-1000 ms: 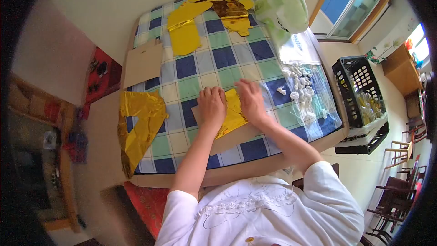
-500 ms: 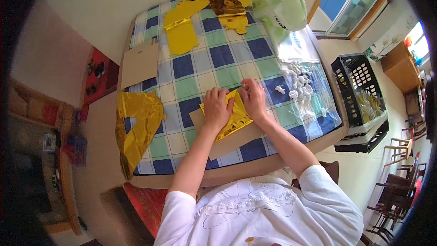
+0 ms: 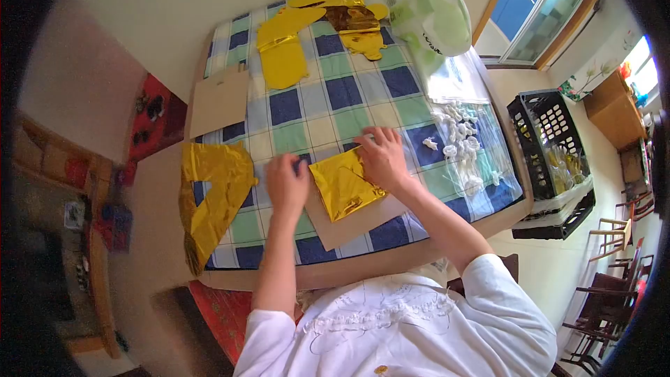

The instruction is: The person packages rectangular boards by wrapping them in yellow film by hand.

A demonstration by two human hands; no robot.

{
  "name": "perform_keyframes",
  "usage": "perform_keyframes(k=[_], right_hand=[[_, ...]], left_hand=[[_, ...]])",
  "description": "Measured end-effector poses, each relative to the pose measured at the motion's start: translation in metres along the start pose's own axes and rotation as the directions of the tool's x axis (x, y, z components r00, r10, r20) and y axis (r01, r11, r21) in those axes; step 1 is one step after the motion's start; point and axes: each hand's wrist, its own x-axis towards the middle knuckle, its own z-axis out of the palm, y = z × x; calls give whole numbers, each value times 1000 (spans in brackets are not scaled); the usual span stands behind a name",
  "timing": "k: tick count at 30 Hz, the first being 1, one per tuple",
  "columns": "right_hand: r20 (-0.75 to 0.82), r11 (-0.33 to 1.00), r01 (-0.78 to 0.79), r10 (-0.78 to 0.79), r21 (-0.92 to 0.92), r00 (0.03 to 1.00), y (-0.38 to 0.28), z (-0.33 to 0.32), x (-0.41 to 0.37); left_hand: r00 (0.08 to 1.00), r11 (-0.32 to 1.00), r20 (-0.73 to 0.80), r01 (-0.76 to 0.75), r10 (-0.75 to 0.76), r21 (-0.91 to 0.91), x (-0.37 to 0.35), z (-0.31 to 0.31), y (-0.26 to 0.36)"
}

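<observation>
A folded gold foil sheet (image 3: 340, 185) lies on a piece of tan cardboard (image 3: 331, 232) at the near side of the bed. My right hand (image 3: 386, 160) rests on the foil's right edge, its fingers stretched out and apart. To the left of the foil, off its corner, is my left hand (image 3: 286, 185), smeared by motion with its fingers bent downward. Farther left, a flattened gold foil balloon (image 3: 220, 188) with a triangular gap hangs over the bed's edge.
Several flat gold foil balloons (image 3: 283, 63) lie across the far end of the checked bedspread (image 3: 345, 91). Another cardboard piece (image 3: 218, 102) is at left. White knotted bits (image 3: 460, 132) on clear plastic and a green-white bag (image 3: 440, 21) are at right. Beyond stands a black crate (image 3: 548, 126).
My left hand has lifted off the foil and moved left. My right hand has shifted slightly left over the foil, and more of the foil's surface now shows.
</observation>
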Motion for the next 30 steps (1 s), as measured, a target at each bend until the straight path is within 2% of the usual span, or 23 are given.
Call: perform_keyframes(k=[2, 3, 5, 7, 8, 11, 14, 17, 20, 23, 24, 27, 28, 30], right_hand=[[10, 990, 136, -137, 24, 991, -14, -1, 10], [72, 991, 128, -130, 22, 989, -21, 7, 10], [189, 991, 135, -137, 21, 972, -29, 31, 13], [180, 991, 113, -124, 67, 976, -34, 40, 16], [176, 992, 108, -119, 71, 977, -34, 41, 15], [164, 991, 103, -116, 80, 980, -33, 42, 13], [147, 985, 111, -130, 131, 980, -27, 42, 11], [144, 983, 110, -132, 148, 981, -26, 40, 10], [139, 984, 118, -136, 131, 981, -30, 37, 7], [146, 987, 126, -140, 96, 979, -29, 38, 9], [155, 989, 122, -134, 84, 979, -29, 39, 8], [135, 988, 117, -130, 101, 982, -26, 39, 8], [176, 993, 76, -90, 85, 980, -23, 36, 9], [262, 999, -1, -13, 50, 965, -14, 27, 11]], left_hand=[[980, 991, 154, 124, -129, 42, -6, -26, -9], [955, 981, 224, 182, -194, 72, -8, -33, -11], [931, 979, 307, 205, -198, 8, -8, -27, -21], [921, 970, 330, 237, -207, -54, -5, -19, -24], [957, 987, 256, 153, -138, -40, -5, -16, -25], [965, 956, 203, 206, -164, -209, 6, -19, -8], [984, 985, 132, 136, -121, -108, 10, -5, -10], [990, 981, 88, 124, -112, -152, 8, 9, -17], [976, 983, 158, 165, -150, -84, 8, -1, -1], [987, 985, -45, -148, 152, 86, -5, 5, 25], [979, 981, 77, -192, 190, 17, -12, 11, 28], [953, 955, 147, -279, 263, 97, -29, 27, 28], [948, 965, 224, -250, 228, 74, -30, 26, 26], [952, 964, 178, -261, 248, 53, -31, 30, 19]])
